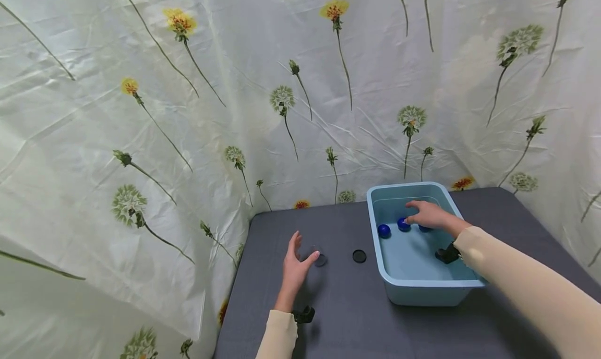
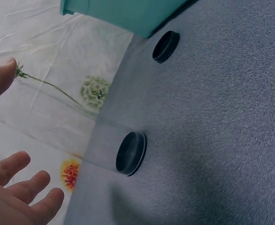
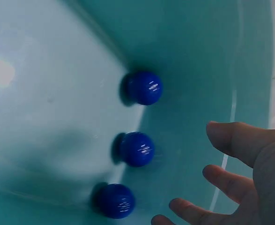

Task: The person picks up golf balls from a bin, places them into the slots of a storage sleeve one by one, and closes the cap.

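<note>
My right hand (image 1: 429, 214) reaches into a light blue plastic bin (image 1: 418, 283), thumb and fingers spread and holding nothing. Three glossy dark blue balls (image 3: 137, 149) lie along one wall on the bin's floor; in the head view the hand overlaps part of them. Over on the left, my left hand (image 1: 295, 270) is held with fingers and thumb parted beside a clear, see-through cylinder (image 2: 57, 126). This cylinder stands upright on a black round base (image 2: 131, 153), its walls barely visible. Between it and the bin lies a loose black round cap (image 1: 359, 256).
A dark grey cloth covers the table (image 1: 347, 317). Behind and to the left hangs a white curtain (image 1: 225, 114) printed with dandelions, reaching the table's back edge. The bin's raised walls surround the balls.
</note>
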Demonstrator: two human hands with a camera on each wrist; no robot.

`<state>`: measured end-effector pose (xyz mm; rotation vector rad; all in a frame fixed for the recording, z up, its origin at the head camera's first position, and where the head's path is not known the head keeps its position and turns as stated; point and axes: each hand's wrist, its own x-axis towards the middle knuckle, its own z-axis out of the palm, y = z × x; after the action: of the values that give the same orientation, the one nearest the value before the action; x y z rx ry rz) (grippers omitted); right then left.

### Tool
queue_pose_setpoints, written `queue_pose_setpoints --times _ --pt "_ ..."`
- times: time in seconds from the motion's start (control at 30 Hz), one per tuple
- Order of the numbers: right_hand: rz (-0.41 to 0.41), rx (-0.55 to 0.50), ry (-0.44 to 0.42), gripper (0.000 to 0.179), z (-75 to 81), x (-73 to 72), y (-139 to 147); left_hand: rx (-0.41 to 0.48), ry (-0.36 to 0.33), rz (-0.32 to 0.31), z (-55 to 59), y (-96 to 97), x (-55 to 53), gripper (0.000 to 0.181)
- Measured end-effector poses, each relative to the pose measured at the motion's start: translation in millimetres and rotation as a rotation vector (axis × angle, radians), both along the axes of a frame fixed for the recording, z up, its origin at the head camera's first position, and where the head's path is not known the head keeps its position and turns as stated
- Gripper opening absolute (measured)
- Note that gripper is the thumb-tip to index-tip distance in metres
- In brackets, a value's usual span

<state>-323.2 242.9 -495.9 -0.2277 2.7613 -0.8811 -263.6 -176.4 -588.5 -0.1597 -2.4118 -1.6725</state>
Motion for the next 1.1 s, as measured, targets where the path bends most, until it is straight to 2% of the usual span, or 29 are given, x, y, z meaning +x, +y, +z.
queue_pose_setpoints --times 0.13,0.33,0.43,0.63,0.77,0.93,1.1 --pt "-0.044 0.029 -0.056 0.065 -13.8 -6.6 2 0.001 -0.006 -0.013 -3.7 4.3 -1.3 0.086" --pt "-0.047 0.028 -0.120 0.068 -30.3 -9.8 1 -0.002 -0.022 -0.025 -5.5 6.3 -1.1 0.086" --pt "-0.059 0.028 -0.133 0.069 -32.5 -10.0 -2 -0.010 -0.032 -0.044 -5.3 7.3 -3.1 0.085" --pt "-0.079 0.046 -0.090 0.068 -32.8 -9.7 -5 0.003 -0.038 -0.048 -5.7 12.0 -7.5 0.080" --pt "-0.095 0.076 -0.163 0.067 -38.0 -9.2 -8 -0.011 -0.050 -0.067 -7.5 13.2 -9.8 0.068" --pt "-0.097 0.105 -0.224 0.052 -45.3 -10.4 -11 0.011 -0.078 -0.104 -8.5 16.5 -11.5 0.054" --pt "-0.022 0.157 -0.251 0.027 -49.7 -14.8 -16 0.025 -0.082 -0.099 -8.8 20.1 -11.6 0.050"
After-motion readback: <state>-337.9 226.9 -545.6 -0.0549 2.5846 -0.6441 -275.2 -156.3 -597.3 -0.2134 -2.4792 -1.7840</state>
